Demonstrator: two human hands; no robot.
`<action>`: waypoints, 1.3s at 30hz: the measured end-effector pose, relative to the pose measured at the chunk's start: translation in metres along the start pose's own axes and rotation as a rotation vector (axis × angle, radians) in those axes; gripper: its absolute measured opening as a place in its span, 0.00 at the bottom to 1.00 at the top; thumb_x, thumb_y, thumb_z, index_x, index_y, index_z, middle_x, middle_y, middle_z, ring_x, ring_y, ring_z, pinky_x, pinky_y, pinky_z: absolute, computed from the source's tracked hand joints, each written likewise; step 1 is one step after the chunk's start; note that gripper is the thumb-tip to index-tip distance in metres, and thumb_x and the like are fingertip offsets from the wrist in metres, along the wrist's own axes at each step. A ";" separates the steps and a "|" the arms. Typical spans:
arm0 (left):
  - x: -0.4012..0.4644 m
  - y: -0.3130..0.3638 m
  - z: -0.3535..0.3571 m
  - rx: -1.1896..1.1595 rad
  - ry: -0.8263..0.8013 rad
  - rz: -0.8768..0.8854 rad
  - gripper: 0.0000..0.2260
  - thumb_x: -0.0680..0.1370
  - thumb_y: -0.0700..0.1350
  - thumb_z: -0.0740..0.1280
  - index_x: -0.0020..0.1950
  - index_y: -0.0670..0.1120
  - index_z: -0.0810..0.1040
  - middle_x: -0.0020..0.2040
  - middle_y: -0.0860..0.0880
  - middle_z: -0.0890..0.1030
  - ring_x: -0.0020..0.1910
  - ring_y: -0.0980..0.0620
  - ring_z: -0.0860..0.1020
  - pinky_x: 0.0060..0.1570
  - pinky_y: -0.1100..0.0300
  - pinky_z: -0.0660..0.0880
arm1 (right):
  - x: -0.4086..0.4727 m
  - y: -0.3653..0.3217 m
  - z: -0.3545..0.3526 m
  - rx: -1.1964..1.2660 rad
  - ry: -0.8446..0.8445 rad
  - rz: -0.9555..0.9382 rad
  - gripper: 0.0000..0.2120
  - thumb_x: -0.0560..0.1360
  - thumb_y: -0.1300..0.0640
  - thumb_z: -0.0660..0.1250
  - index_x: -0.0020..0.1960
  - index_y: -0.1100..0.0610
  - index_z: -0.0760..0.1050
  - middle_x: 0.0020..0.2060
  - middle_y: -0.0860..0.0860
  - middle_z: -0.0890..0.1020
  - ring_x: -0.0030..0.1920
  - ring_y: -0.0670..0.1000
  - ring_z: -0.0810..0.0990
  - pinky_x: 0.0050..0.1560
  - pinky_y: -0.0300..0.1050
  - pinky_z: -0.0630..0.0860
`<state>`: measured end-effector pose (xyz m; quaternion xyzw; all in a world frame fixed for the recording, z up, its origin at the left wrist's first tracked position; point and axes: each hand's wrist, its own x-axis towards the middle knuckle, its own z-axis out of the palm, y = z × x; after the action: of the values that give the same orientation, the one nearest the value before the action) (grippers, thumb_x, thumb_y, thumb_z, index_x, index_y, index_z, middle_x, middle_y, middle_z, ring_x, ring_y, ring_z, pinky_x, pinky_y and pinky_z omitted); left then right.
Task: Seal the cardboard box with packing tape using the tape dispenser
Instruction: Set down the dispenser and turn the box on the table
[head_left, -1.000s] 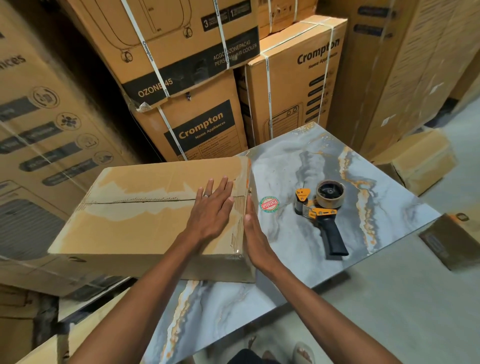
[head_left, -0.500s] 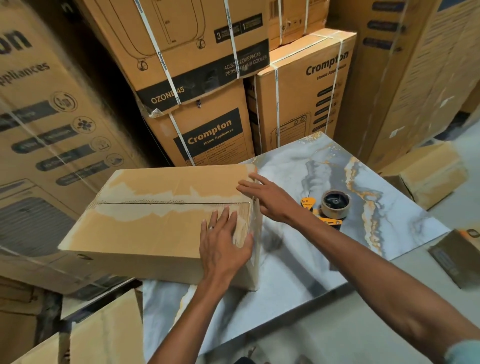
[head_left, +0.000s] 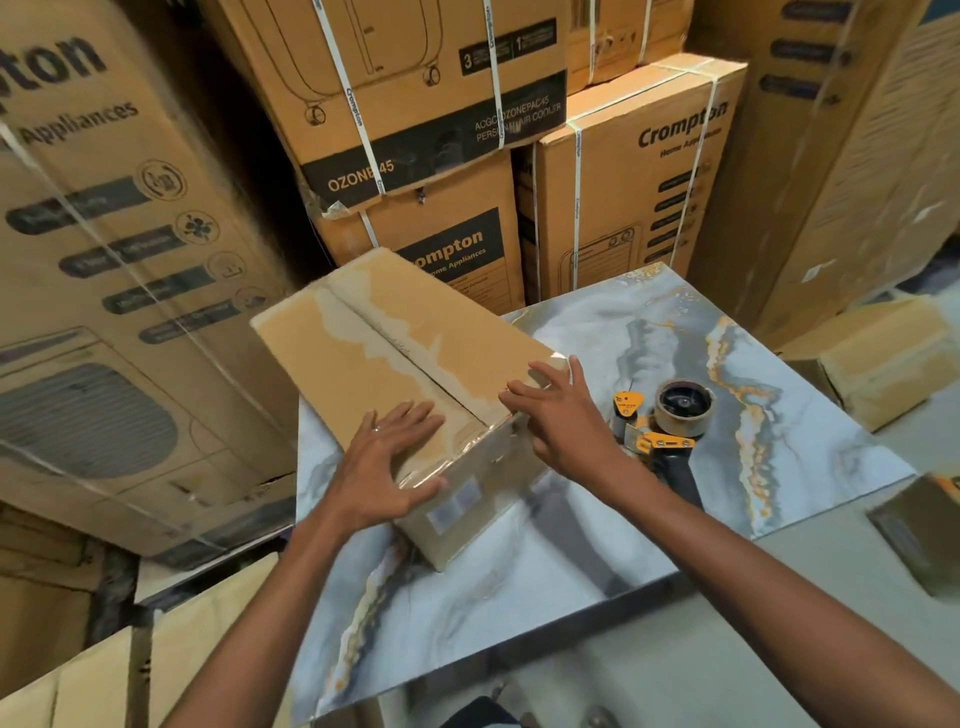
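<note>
Both hands, left hand (head_left: 382, 462) and right hand (head_left: 563, 415), press spread fingers on the box (head_left: 363, 353), positioning it; next, grasping the tape dispenser (head_left: 670, 431) at three o'clock.

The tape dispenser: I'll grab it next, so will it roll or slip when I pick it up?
The yellow and black tape dispenser lies on its side on the marble-patterned table, so it probably won't roll. Its black handle looks made for a firm hold. The tape roll likely makes the head end heavier, so it may dip.
</note>
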<state>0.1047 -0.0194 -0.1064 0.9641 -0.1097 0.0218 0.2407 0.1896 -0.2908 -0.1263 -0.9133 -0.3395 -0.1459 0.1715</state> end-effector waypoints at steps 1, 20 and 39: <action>-0.003 -0.007 -0.006 0.007 -0.022 -0.020 0.38 0.70 0.67 0.70 0.78 0.60 0.65 0.80 0.60 0.59 0.81 0.58 0.52 0.79 0.40 0.44 | -0.005 -0.007 -0.001 -0.016 0.005 0.009 0.20 0.66 0.64 0.73 0.58 0.54 0.80 0.56 0.49 0.84 0.69 0.64 0.74 0.71 0.76 0.55; -0.002 0.007 0.023 -0.018 0.202 -0.056 0.35 0.75 0.75 0.54 0.72 0.54 0.75 0.74 0.56 0.70 0.78 0.53 0.62 0.78 0.46 0.57 | 0.037 0.018 -0.050 0.387 -0.459 0.074 0.13 0.63 0.49 0.84 0.38 0.52 0.82 0.32 0.43 0.83 0.34 0.42 0.80 0.38 0.43 0.76; -0.003 0.012 0.026 -0.040 0.279 -0.076 0.28 0.74 0.68 0.61 0.68 0.55 0.77 0.71 0.57 0.73 0.76 0.54 0.66 0.77 0.46 0.62 | -0.012 0.051 -0.062 0.420 -0.199 0.158 0.17 0.63 0.51 0.85 0.45 0.51 0.80 0.39 0.46 0.80 0.41 0.47 0.76 0.40 0.39 0.71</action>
<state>0.0992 -0.0411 -0.1242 0.9502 -0.0390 0.1445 0.2735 0.2056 -0.3599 -0.0862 -0.8911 -0.3052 0.0323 0.3343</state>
